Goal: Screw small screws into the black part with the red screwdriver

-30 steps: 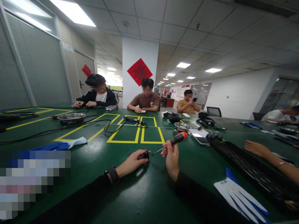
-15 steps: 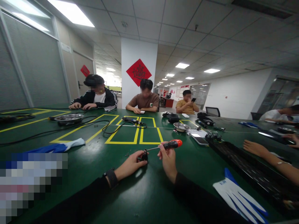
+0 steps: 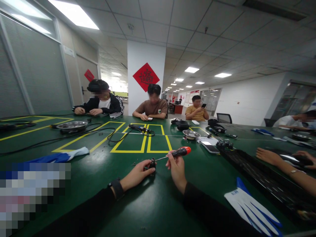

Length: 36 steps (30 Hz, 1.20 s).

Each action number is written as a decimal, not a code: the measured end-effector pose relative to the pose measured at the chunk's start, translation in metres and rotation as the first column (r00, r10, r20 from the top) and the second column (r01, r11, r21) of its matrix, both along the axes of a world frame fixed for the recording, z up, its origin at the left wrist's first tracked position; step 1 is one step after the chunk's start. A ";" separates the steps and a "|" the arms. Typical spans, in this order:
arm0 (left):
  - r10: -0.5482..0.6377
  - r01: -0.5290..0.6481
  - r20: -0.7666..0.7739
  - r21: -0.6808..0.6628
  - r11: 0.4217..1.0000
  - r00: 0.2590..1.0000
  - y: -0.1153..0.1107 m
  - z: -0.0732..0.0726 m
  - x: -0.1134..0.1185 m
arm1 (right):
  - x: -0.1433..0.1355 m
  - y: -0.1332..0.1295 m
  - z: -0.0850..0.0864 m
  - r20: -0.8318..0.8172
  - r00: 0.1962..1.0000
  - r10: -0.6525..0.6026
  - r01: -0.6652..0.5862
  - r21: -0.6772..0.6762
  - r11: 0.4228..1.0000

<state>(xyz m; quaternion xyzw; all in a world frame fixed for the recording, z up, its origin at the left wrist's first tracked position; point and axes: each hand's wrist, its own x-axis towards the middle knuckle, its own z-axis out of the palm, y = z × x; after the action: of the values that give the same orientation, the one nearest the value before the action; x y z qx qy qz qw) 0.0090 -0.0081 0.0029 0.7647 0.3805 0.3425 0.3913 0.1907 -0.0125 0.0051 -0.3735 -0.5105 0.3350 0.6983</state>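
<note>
In the middle of the green table, my left hand (image 3: 140, 171) is closed around a small black part with a narrow metallic top (image 3: 153, 163); its exact kind I cannot make out. My right hand (image 3: 177, 167) grips a screwdriver (image 3: 181, 151) with a black and red handle. The screwdriver lies nearly level, its shaft pointing left. Its tip meets the upper end of the black part, or is very close to it. Fingers hide the lower side of the part. Some tiny loose pieces (image 3: 134, 162) lie on the table just left of it.
A steel bowl (image 3: 191, 134), a phone (image 3: 209, 147) and a long black tray (image 3: 265, 184) are to the right. White-blue gloves (image 3: 251, 207) lie near right, another glove (image 3: 76, 152) at left. Behind are a cabled tool (image 3: 139, 127) and a second bowl (image 3: 72, 125). A co-worker's hand (image 3: 269, 156) rests at right.
The screwdriver and my right hand have shifted very slightly left, mostly with the whole view. At the right, the co-worker's far hand now is on a dark object. My grips are unchanged.
</note>
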 end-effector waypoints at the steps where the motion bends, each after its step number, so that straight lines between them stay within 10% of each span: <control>1: -0.003 0.003 0.002 -0.004 1.000 1.000 0.000 0.000 0.000 | 0.000 0.000 0.000 0.001 1.000 0.004 -0.004 -0.002 1.000; 14: -0.018 0.018 0.004 0.020 1.000 1.000 0.001 -0.001 0.000 | 0.001 0.003 -0.002 0.049 0.999 0.011 -0.009 -0.041 0.999; 22: 0.233 -0.175 -0.124 0.365 0.914 0.964 -0.004 -0.003 0.000 | 0.003 0.007 -0.008 0.121 0.993 0.006 0.003 -0.073 0.997; 30: 0.131 -0.102 -0.086 0.286 0.953 0.988 -0.008 0.004 0.002 | 0.001 0.009 -0.011 0.098 0.986 0.137 -0.120 -0.167 0.979; 36: 0.153 -0.126 -0.085 0.261 0.957 0.985 -0.012 0.007 0.003 | 0.006 0.007 -0.009 0.194 0.981 -0.022 0.060 -0.191 0.980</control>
<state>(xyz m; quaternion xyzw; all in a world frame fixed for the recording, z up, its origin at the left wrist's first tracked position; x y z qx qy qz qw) 0.0120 -0.0197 0.0098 0.7966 0.4062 0.3750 0.2444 0.1970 -0.0059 -0.0039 -0.4814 -0.5319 0.3317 0.6127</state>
